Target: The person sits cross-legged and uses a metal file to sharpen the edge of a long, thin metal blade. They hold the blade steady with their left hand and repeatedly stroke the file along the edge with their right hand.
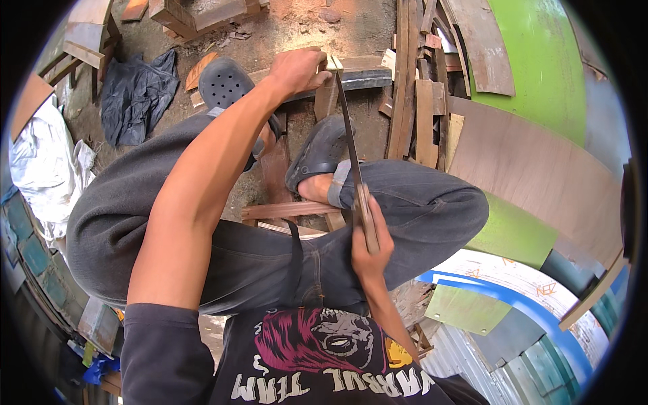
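Note:
In my right hand (pixel 372 248) is the wooden handle of a handsaw, the fingers closed round it above my thigh. The long, thin saw blade (pixel 350 135) points away from me, edge-on, its far end beside the pale end of a wood piece (pixel 327 100). My left hand (pixel 297 70) reaches forward with bent fingers closed on the top of that wood piece, close to the blade. The wood stands between my two dark clogs (pixel 320 150), against a dark-edged wooden beam (pixel 364 79) lying across the floor. Whether the teeth touch the wood cannot be made out.
Planks (pixel 403 81) and offcuts are stacked at the right, beside green sheets (pixel 533 61) and a brown plywood panel (pixel 533 162). Black plastic (pixel 140 94) and white cloth (pixel 50 162) lie at the left. A small wooden frame (pixel 290 210) is between my legs.

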`<state>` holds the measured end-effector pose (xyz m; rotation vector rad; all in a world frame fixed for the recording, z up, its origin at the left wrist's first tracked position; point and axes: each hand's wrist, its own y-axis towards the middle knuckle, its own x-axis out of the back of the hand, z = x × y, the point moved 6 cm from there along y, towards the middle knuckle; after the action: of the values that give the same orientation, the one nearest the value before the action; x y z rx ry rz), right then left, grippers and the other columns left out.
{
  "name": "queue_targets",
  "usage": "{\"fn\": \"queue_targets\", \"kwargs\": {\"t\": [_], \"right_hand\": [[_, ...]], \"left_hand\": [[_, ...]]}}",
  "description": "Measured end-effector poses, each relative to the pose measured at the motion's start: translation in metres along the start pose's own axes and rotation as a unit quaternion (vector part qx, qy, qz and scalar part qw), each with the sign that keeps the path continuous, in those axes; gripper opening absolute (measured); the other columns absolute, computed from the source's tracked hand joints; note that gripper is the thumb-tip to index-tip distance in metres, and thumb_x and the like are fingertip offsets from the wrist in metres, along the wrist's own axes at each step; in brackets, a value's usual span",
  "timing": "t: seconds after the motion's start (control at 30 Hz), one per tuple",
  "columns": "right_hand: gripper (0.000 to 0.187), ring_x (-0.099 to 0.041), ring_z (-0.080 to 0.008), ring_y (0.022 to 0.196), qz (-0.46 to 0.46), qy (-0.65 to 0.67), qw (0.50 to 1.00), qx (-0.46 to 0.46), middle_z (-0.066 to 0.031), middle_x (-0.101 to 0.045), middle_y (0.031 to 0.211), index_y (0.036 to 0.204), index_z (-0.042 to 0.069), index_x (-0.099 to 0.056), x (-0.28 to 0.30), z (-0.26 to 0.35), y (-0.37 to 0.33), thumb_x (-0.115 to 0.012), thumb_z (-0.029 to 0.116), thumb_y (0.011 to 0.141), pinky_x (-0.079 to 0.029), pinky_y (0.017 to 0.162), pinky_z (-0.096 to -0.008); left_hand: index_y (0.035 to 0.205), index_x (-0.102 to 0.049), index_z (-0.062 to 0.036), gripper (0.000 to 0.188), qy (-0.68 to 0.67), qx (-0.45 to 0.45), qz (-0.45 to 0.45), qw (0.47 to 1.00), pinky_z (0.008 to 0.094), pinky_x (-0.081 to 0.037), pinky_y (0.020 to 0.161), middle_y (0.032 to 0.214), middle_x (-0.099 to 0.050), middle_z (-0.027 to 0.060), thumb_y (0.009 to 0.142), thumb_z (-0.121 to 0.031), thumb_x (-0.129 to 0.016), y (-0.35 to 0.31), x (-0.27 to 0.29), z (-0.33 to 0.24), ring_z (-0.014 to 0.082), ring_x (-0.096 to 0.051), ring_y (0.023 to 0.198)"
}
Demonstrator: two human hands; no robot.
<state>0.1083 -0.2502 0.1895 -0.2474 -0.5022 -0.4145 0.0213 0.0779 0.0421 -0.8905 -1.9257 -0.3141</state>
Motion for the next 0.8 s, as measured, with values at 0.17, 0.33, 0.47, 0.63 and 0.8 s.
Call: {"fn": "queue_targets", "kwargs": {"t": [0.17, 0.33, 0.47, 0.63, 0.8], "right_hand": [[0.056, -0.068, -0.0318, 0.119, -0.019, 0.083, 0.996, -0.011, -0.0251, -0.068, 0.130, 0.142, -0.003, -0.056, -0.069, -0.040, 0.199, -0.057, 0.004, 0.086, -0.050, 0.101, -0.0343], [0.058, -0.062, -0.0337, 0.129, 0.012, 0.062, 0.998, -0.014, -0.0261, -0.064, 0.137, 0.143, -0.005, -0.055, -0.032, -0.005, 0.098, -0.055, 0.000, 0.085, -0.047, 0.106, -0.0379], [0.057, -0.061, -0.0335, 0.130, 0.004, 0.035, 0.999, -0.014, -0.0266, -0.063, 0.137, 0.141, -0.010, -0.055, 0.025, 0.013, 0.000, -0.051, -0.006, 0.084, -0.045, 0.110, -0.0387], [0.055, -0.069, -0.0277, 0.117, -0.063, 0.056, 0.996, 0.035, -0.0209, -0.069, 0.130, 0.139, -0.002, -0.060, -0.072, -0.049, 0.174, -0.058, 0.001, 0.084, -0.051, 0.097, -0.0333], [0.056, -0.071, -0.0269, 0.110, -0.042, 0.097, 0.994, -0.019, -0.0229, -0.070, 0.127, 0.139, -0.002, -0.060, -0.071, -0.045, 0.174, -0.057, 0.002, 0.083, -0.054, 0.091, -0.0330]], "left_hand": [[0.109, -0.073, -0.0128, 0.039, 0.008, -0.034, 0.004, 0.999, 0.0476, -0.056, 0.082, 0.105, -0.075, 0.0103, 0.091, -0.047, -0.070, 0.025, 0.001, -0.023, 0.0339, -0.072, 0.098], [0.104, -0.072, -0.0125, 0.032, 0.000, 0.004, -0.007, 1.000, 0.0472, -0.055, 0.083, 0.102, -0.073, 0.0100, 0.091, -0.042, -0.070, 0.005, 0.002, -0.002, 0.0334, -0.071, 0.099], [0.105, -0.073, -0.0126, 0.035, -0.016, -0.011, -0.038, 0.999, 0.0471, -0.056, 0.082, 0.106, -0.074, 0.0101, 0.090, -0.044, -0.071, 0.004, 0.003, 0.000, 0.0345, -0.071, 0.099], [0.107, -0.074, -0.0131, 0.035, -0.003, -0.026, 0.013, 1.000, 0.0475, -0.056, 0.081, 0.107, -0.074, 0.0109, 0.090, -0.044, -0.071, 0.015, 0.006, -0.020, 0.0344, -0.071, 0.099], [0.109, -0.074, -0.0135, 0.036, 0.021, -0.007, 0.008, 1.000, 0.0481, -0.057, 0.081, 0.107, -0.074, 0.0107, 0.090, -0.045, -0.071, 0.018, 0.010, -0.015, 0.0344, -0.071, 0.099]]}}
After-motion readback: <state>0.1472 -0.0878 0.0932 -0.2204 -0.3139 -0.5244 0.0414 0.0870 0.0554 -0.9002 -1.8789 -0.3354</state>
